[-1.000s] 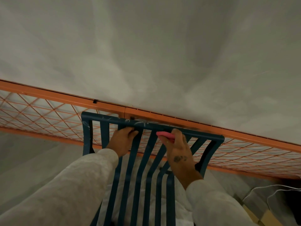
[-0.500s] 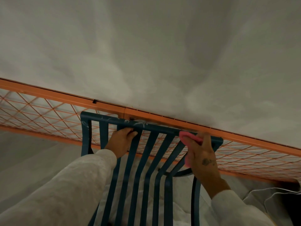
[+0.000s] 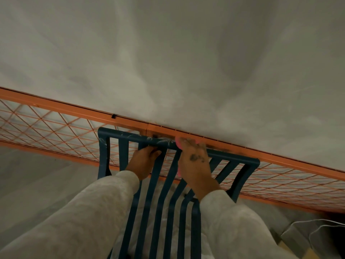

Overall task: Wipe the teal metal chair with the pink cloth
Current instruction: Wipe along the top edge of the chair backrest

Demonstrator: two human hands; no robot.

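Observation:
The teal metal chair [image 3: 235, 160] stands below me, its slatted back pointing away and its top rail running left to right. My left hand [image 3: 142, 161] grips the top rail and a slat left of centre. My right hand [image 3: 195, 161] presses the pink cloth [image 3: 178, 142] over the middle of the top rail. Only thin pink edges of the cloth show beside and under the hand. White smears mark the rail's left part.
An orange metal frame [image 3: 280, 156] with diamond wire mesh [image 3: 46, 126] runs right behind the chair back, against a grey wall. White cables [image 3: 317, 224] lie on the floor at the lower right. White fabric shows beneath the chair slats.
My right hand with the cloth slid right along the top rail to the right corner, then back left to the rail's middle. The left hand kept its grip.

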